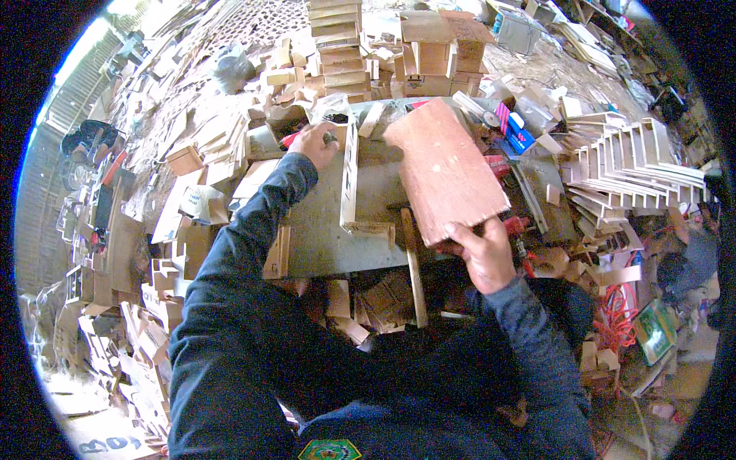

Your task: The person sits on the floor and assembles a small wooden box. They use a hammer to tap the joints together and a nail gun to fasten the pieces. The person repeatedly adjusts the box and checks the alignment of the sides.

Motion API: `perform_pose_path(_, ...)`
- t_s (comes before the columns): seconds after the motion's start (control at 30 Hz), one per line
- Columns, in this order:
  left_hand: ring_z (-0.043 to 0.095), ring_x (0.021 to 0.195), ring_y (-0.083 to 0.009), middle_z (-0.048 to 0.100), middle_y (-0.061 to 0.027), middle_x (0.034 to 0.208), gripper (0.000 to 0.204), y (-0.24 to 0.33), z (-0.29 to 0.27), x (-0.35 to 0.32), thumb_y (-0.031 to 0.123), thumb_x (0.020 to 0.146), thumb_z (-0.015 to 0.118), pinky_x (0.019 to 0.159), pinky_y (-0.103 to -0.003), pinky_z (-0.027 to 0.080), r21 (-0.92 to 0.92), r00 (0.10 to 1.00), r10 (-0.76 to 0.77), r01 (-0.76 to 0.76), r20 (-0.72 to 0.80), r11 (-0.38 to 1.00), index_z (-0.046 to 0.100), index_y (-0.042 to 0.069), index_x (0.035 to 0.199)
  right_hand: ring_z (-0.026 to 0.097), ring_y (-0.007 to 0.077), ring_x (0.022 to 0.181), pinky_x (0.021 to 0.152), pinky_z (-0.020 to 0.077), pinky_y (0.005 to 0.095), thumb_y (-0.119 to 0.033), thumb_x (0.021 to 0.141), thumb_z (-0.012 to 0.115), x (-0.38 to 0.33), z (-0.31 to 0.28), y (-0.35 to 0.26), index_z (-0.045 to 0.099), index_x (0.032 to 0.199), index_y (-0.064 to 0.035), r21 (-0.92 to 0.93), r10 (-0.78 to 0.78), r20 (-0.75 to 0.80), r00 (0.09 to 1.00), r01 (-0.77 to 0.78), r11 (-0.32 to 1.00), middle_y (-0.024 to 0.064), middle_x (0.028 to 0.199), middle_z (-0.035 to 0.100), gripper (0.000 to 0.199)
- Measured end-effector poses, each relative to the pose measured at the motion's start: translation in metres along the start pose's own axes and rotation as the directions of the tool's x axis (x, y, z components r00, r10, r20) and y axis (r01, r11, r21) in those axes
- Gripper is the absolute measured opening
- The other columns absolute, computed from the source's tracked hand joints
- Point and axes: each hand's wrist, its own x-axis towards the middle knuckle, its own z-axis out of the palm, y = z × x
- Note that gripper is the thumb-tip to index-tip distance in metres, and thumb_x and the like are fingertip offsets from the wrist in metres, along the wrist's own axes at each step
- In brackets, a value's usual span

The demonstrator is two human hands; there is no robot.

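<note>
My right hand (pixel 484 251) grips the near edge of a reddish-brown plywood panel (pixel 448 165), thumb on top, and holds it tilted over the right half of the grey work surface (pixel 310 230). Left of the panel stands an L-shaped frame of pale wooden strips (pixel 349 180), its short leg toward me. My left hand (pixel 316 146) is beside the frame's far end with fingers curled in; a small dark thing shows at the fingertips, too small to name. Something red (pixel 289 140) lies against that hand. A heap of dark small pieces (pixel 336 119) lies just beyond it.
A wooden stick (pixel 414 268) leans at the near edge. Red tools (pixel 515 226), partly hidden, and a blue box (pixel 516 130) lie right of the panel. Wooden frames (pixel 632 165) are stacked far right; box stacks (pixel 337 46) stand behind. A red cord (pixel 616 314) lies lower right.
</note>
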Motion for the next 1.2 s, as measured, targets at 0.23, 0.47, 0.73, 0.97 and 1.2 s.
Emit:
perform_pose_path(0.23,0.068,0.076,-0.0205,0.067,-0.0116,0.096,0.046,0.053,0.012,-0.078,0.038,0.089,0.069,0.067,-0.036,0.058,-0.582,0.915,-0.164,0.365,0.369,0.727,0.055,0.004,0.117,0.055,0.018,0.114,0.097,0.0443,0.0333,-0.02,0.083,0.076,0.013,0.079,0.02,0.06,0.118,0.002,-0.173,-0.093,0.139,0.986,0.117,0.978,0.0106,0.115,0.065,0.044)
perform_pose_path(0.47,0.058,0.113,-0.0199,0.056,-0.0104,0.132,0.063,0.008,0.02,-0.093,0.014,0.092,0.066,0.096,-0.034,0.047,-0.905,0.992,0.001,-0.116,-0.126,0.409,0.034,0.006,0.146,0.063,0.0343,0.099,0.087,0.0514,0.0382,-0.022,0.082,0.073,-0.009,0.092,0.111,0.058,0.125,0.0004,-0.836,-0.7,-0.004,0.715,0.381,0.394,0.0188,0.108,0.064,0.05)
perform_pose_path(0.73,0.059,0.114,-0.0216,0.056,-0.0095,0.132,0.063,0.0,0.037,-0.098,0.007,0.094,0.061,0.098,-0.038,0.049,-0.939,0.984,-0.176,0.028,-0.035,0.343,0.03,0.01,0.149,0.064,0.0343,0.102,0.09,0.0503,0.039,-0.019,0.086,0.065,-0.01,0.055,0.136,0.058,0.117,0.0013,-0.689,-0.437,-0.245,0.865,0.162,0.707,0.02,0.111,0.065,0.037)
perform_pose_path(0.97,0.058,0.116,-0.023,0.054,-0.01,0.136,0.059,-0.008,0.06,-0.092,0.011,0.096,0.059,0.098,-0.037,0.049,-0.942,0.975,-0.221,0.106,0.035,0.318,0.032,0.008,0.148,0.065,0.0332,0.1,0.089,0.0501,0.0383,-0.022,0.086,0.068,-0.003,0.078,0.122,0.062,0.11,0.0006,-0.679,-0.578,-0.15,0.802,0.341,0.65,0.0184,0.108,0.067,0.033)
perform_pose_path(1.2,0.06,0.113,-0.0251,0.057,-0.0126,0.131,0.063,-0.008,0.068,-0.108,0.017,0.094,0.064,0.094,-0.04,0.052,-0.962,0.943,-0.328,0.146,0.065,0.231,0.032,0.012,0.148,0.068,0.0304,0.096,0.086,0.0516,0.0357,-0.008,0.083,0.068,-0.002,0.065,0.114,0.065,0.106,-0.0003,-0.666,-0.586,-0.101,0.804,0.383,0.64,0.016,0.102,0.07,0.024)
